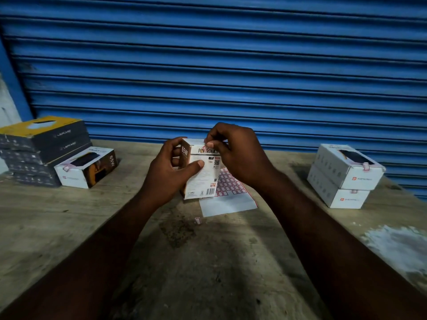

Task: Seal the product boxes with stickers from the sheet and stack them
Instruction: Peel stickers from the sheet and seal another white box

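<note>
A white product box (201,179) stands upright in the middle of the table, lifted slightly over the sticker sheet (228,192). My left hand (169,169) grips the box, thumb across its printed face and fingers behind. My right hand (235,153) is at the box's top edge, its fingertips pinching a small pink-edged sticker (208,144) against the top flap. The sheet of red-bordered stickers lies flat behind and below the box, partly hidden by it. Two white boxes (346,176) are stacked at the right, each with a sticker on its flap.
At the left, one white box (85,168) lies beside a pile of dark boxes (41,148). A loose sticker (197,220) lies on the worn wooden table (69,227). A blue roller shutter (219,65) closes off the back.
</note>
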Demonstrator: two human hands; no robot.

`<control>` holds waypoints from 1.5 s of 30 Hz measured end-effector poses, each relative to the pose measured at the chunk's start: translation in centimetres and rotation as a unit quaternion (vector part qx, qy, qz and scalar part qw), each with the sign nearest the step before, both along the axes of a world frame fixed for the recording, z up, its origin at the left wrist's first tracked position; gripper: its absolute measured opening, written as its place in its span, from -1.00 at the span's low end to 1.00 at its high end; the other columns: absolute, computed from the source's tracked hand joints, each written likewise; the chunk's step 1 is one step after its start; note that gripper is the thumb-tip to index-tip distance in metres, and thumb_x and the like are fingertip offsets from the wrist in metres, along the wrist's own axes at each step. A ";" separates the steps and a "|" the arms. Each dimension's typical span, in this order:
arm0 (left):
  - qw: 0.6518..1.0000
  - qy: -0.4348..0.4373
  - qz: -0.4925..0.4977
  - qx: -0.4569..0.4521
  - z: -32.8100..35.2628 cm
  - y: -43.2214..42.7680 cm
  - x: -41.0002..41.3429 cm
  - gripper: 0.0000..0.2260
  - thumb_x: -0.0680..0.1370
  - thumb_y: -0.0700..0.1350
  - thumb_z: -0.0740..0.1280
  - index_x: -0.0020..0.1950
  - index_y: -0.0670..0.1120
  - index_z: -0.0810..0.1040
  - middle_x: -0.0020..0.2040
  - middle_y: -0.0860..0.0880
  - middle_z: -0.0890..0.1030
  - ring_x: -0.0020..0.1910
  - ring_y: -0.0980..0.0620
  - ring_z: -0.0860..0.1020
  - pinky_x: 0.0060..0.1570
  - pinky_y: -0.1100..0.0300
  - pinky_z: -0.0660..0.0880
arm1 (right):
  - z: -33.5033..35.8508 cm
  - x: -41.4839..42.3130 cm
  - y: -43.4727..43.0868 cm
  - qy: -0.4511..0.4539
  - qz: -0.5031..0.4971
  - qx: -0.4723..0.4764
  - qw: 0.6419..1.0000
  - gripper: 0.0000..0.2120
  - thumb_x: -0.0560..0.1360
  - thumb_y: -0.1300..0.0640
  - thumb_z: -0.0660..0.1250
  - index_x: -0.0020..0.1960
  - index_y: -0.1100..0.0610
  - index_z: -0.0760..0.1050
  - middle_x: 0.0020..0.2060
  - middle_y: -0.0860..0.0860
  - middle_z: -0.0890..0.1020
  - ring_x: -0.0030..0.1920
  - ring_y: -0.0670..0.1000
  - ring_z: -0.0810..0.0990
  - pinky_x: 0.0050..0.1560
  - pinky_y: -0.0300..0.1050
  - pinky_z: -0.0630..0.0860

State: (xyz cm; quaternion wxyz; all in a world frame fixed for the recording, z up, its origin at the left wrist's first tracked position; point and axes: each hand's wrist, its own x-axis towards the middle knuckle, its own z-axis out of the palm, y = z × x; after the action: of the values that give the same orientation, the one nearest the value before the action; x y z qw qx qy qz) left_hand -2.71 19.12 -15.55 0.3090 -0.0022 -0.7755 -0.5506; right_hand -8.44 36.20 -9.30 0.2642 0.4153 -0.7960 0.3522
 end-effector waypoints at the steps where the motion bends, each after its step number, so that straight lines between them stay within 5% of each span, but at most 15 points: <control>1: 1.000 0.001 -0.001 0.009 0.1 0.0 0.0 -0.37 0.35 0.03 0.56 0.38 0.04 0.45 0.14 0.03 0.63 0.05 0.07 0.65 0.07 -0.08 0.63 | 0.0 0.1 -0.1 0.034 -0.008 0.009 0.999 -0.95 0.49 0.12 0.36 -0.11 0.00 0.58 -0.20 -0.13 0.66 -0.13 -0.09 0.61 0.04 0.09 0.54; 5: 0.999 -0.003 -0.020 0.038 0.2 0.1 -0.1 -0.39 0.39 -0.04 0.58 0.39 0.01 0.45 0.16 -0.01 0.64 0.07 0.03 0.67 0.09 -0.09 0.63 | 0.2 0.6 -0.3 0.107 -0.033 0.035 0.993 -0.93 0.49 0.13 0.32 -0.08 0.01 0.57 -0.16 -0.09 0.64 -0.08 0.01 0.57 0.04 0.09 0.46; 9: 0.998 -0.006 -0.031 0.049 0.3 0.2 0.0 -0.37 0.36 0.01 0.58 0.39 0.01 0.46 0.16 -0.04 0.65 0.04 0.05 0.68 0.03 0.00 0.64 | 0.1 0.3 -0.2 0.089 -0.004 0.021 0.996 -0.90 0.50 0.15 0.31 -0.03 0.07 0.59 -0.14 -0.03 0.64 -0.08 0.00 0.57 -0.02 0.02 0.49; 12: 0.998 0.003 -0.029 0.059 0.2 0.1 -0.2 -0.49 0.47 -0.20 0.52 0.39 -0.06 0.46 0.15 -0.09 0.65 -0.02 0.11 0.69 -0.05 0.14 0.65 | 0.2 0.0 0.1 0.008 0.033 -0.025 0.999 -0.76 0.47 0.18 0.43 0.14 0.10 0.60 -0.11 -0.06 0.68 -0.10 -0.13 0.61 0.02 -0.27 0.50; 16: 0.997 0.002 -0.039 0.062 -0.1 0.0 -0.4 -0.45 0.43 -0.11 0.55 0.38 -0.04 0.47 0.15 -0.10 0.65 0.02 0.01 0.69 -0.02 0.06 0.64 | 0.0 -0.4 0.4 -0.040 0.004 -0.013 0.999 -0.75 0.43 0.16 0.50 0.10 0.08 0.64 -0.03 -0.07 0.63 -0.11 -0.22 0.53 -0.06 -0.53 0.37; 21: 0.997 0.008 -0.043 0.060 -0.2 0.0 -0.6 -0.40 0.36 0.01 0.51 0.37 -0.02 0.47 0.15 -0.09 0.65 0.03 -0.01 0.69 0.00 0.02 0.64 | -0.1 -0.2 0.2 -0.092 0.016 -0.070 0.993 -0.94 0.43 0.09 0.51 -0.12 0.04 0.68 -0.13 -0.11 0.66 -0.11 -0.19 0.59 -0.10 -0.47 0.43; 27: 0.998 0.006 -0.044 0.049 -0.3 -0.2 -0.6 -0.35 0.36 0.11 0.51 0.42 0.03 0.45 0.18 -0.04 0.65 0.07 0.02 0.68 0.07 -0.05 0.64 | -0.3 -0.3 0.1 -0.103 0.033 -0.071 0.992 -0.97 0.48 0.08 0.46 -0.11 0.03 0.66 -0.13 -0.16 0.67 -0.07 -0.22 0.57 -0.07 -0.46 0.43; 32: 0.997 0.023 -0.071 0.014 -0.3 -0.1 -0.3 -0.27 0.58 -0.14 0.40 0.61 0.19 0.08 0.25 0.05 0.59 0.06 0.08 0.67 -0.04 0.19 0.63 | 0.0 -0.4 0.4 -0.139 0.042 -0.060 0.988 -0.93 0.48 0.06 0.46 -0.10 0.06 0.67 -0.15 -0.12 0.70 -0.11 -0.12 0.62 0.01 -0.09 0.57; 35: 0.996 0.048 -0.072 -0.037 -0.4 0.0 -0.3 -0.40 0.61 -0.15 0.36 0.58 0.16 0.22 0.32 0.02 0.55 0.06 0.05 0.67 -0.02 0.15 0.64 | 0.3 -0.6 0.7 -0.152 0.049 -0.044 0.986 -0.93 0.49 0.06 0.45 -0.10 0.06 0.66 -0.18 -0.11 0.70 -0.11 -0.08 0.65 0.01 0.01 0.58; 38: 0.993 0.075 -0.058 -0.070 -0.4 0.1 -0.3 -0.60 0.57 -0.09 0.37 0.40 0.10 0.42 0.31 0.00 0.51 0.12 0.01 0.63 -0.02 0.14 0.63 | 0.4 -0.6 1.0 -0.156 0.056 -0.019 0.986 -0.93 0.51 0.09 0.43 -0.08 0.07 0.65 -0.17 -0.10 0.70 -0.14 -0.13 0.63 -0.05 -0.12 0.58; 41: 0.991 0.081 -0.058 -0.087 -0.4 0.2 -0.2 -0.67 0.54 -0.04 0.34 0.29 0.15 0.43 0.30 0.01 0.49 0.16 0.04 0.59 0.01 0.08 0.63 | 0.6 -0.6 1.0 -0.153 0.060 -0.007 0.986 -0.95 0.51 0.09 0.43 -0.08 0.06 0.65 -0.17 -0.09 0.70 -0.13 -0.13 0.63 -0.07 -0.16 0.56; 45: 0.991 0.093 -0.057 -0.075 -0.1 0.2 -0.1 -0.71 0.55 -0.06 0.32 0.25 0.16 0.43 0.28 -0.01 0.50 0.14 0.11 0.60 -0.02 0.26 0.58 | 1.1 -0.6 1.0 -0.162 0.087 -0.020 0.983 -0.96 0.53 0.12 0.41 -0.11 0.03 0.62 -0.16 -0.04 0.71 -0.11 -0.08 0.66 -0.03 -0.15 0.56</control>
State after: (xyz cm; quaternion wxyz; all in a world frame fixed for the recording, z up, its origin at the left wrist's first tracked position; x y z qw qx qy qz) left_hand -2.77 19.30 -15.62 0.3466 -0.1206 -0.7812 -0.5050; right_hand -9.07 37.22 -8.19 0.1085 0.4145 -0.7820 0.4527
